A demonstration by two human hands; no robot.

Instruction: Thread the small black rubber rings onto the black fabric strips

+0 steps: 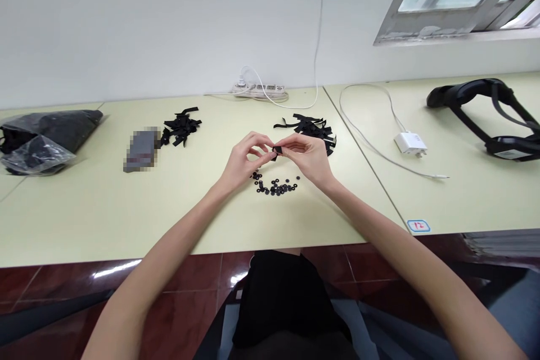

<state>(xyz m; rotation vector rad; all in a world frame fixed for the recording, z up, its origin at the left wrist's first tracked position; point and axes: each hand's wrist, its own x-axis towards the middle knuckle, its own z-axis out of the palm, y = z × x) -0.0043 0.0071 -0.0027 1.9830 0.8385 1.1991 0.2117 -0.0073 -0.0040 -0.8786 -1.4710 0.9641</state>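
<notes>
L hand (243,158) & R hand (311,156) pinch blk strip (277,150) nr discs (278,189).

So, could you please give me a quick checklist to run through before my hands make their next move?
1. Black piece pinched between left hand and right hand: ok.
2. Small black rings close to the hands: ok, on the table just below them.
3. Rings neatly stacked: not ok, they lie scattered.
4. White charger clear of the right hand: ok, well to its right.
5. Ring fitted on the piece: cannot tell, fingers cover part of it.
</notes>
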